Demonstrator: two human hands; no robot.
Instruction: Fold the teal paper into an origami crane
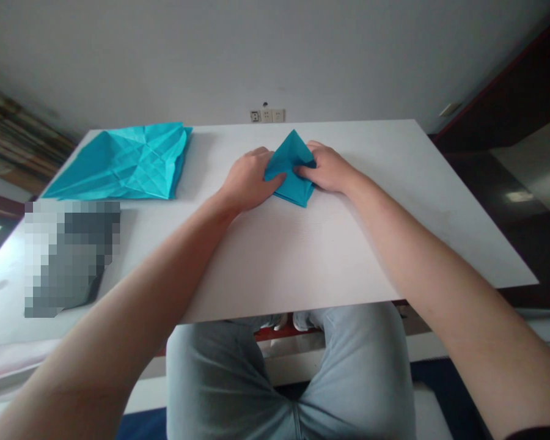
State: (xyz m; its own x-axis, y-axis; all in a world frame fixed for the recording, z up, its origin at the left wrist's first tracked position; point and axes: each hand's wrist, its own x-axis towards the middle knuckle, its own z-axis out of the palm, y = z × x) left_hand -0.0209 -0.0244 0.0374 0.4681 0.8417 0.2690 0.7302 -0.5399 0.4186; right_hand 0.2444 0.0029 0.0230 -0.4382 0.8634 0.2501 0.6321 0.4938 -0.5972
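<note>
A folded sheet of blue origami paper is held just above or on the white table, with one pointed corner facing away from me. My left hand grips its left edge, the thumb lying across the front face and the fingers behind. On the opposite edge, my right hand pinches the paper with its thumb pressed on the face. The fingers behind the paper are partly hidden. Several layers show along the lower right edge.
A larger creased blue paper lies at the table's back left. Nearer on the left is a blurred-out flat object. The white table ends just before my knees, and wall sockets sit beyond its far edge.
</note>
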